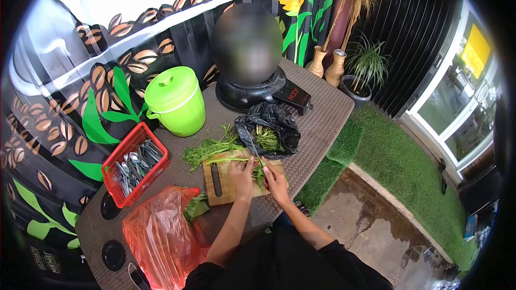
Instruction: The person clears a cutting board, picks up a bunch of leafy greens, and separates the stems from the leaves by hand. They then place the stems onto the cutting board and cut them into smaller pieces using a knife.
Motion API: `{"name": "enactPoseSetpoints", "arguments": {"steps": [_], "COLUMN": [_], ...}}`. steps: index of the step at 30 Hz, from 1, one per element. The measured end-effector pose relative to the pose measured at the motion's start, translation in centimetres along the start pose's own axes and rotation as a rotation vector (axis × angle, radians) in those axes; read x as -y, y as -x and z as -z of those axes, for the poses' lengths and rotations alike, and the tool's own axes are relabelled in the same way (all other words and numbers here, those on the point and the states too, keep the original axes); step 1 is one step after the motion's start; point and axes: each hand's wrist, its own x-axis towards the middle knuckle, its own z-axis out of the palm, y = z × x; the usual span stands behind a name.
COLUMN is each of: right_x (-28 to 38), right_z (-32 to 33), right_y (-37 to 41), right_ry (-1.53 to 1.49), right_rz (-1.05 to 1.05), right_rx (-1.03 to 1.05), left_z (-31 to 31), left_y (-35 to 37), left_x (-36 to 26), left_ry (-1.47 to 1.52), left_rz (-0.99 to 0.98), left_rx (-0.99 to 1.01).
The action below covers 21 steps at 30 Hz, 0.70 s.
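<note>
My left hand [242,176] is closed on the stems of a bunch of leafy green herbs [215,147], over a wooden cutting board [217,200]. Close beside it, my right hand [276,181] grips a knife [255,147], its blade pointing away from me across the stems. Some green leaves lie on the board under my hands. Just beyond the board sits an open black plastic bag [290,131] with more greens [267,138] inside. The exact kind of herb is hard to make out.
A red basket of cutlery [124,196], a lidded green bucket [180,110] and a red plastic bag [156,231] stand left on the woven-top table [322,104]. At the back is a black device [252,88], partly blurred. Potted plants and grass lie right.
</note>
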Motion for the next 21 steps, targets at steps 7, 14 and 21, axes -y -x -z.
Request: {"name": "enactPoseSetpoints", "arguments": {"steps": [7, 14, 21], "right_x": [-0.6, 1.0, -1.2], "right_z": [0.3, -0.5, -0.5], "right_y": [-0.3, 0.5, 0.8], "right_ry": [0.112, -0.16, -0.237], "right_rz": [0.042, -0.04, -0.069], "right_rx": [-0.013, -0.009, 0.008], "left_z": [-0.3, -0.1, -0.6], "left_y": [0.1, 0.2, 0.4], "left_x": [0.2, 0.7, 0.6], "left_ry": [0.065, 0.252, 0.31], "left_rz": [-0.012, 0.11, 0.122], "left_rx": [-0.004, -0.003, -0.021]}}
